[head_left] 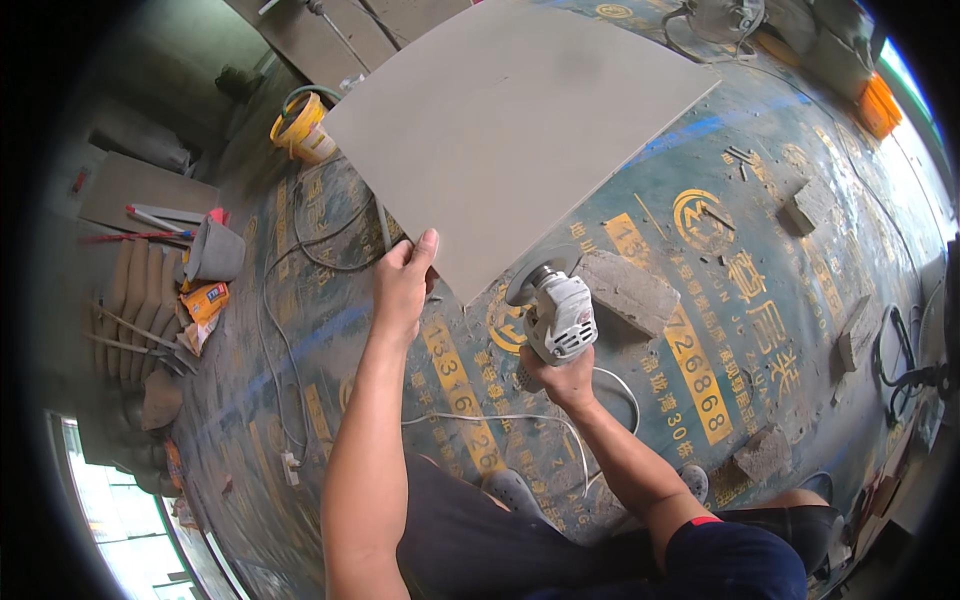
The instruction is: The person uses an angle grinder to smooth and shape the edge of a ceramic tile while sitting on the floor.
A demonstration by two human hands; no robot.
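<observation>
A large grey tile [520, 130] is raised in front of me, one corner pointing toward me. My left hand [402, 285] grips its left edge close to that corner, thumb on the upper face and the other fingers mostly hidden beneath. In my right hand [565, 378] is a dusty white angle grinder [565, 315], with my fingers wrapped around its body. Its cutting disc [525, 282] is just right of the tile's near corner; whether it touches the edge I cannot tell. A white cord [560, 418] trails from the grinder's area over the floor.
Printed green sheeting [640, 380] covers the floor. A concrete block [630, 292] lies right of the grinder, with more blocks [810, 207] farther right. At the back left stands a yellow bucket [304, 128]. Dark cables [300, 250] and stacked sacks [145, 305] are on the left.
</observation>
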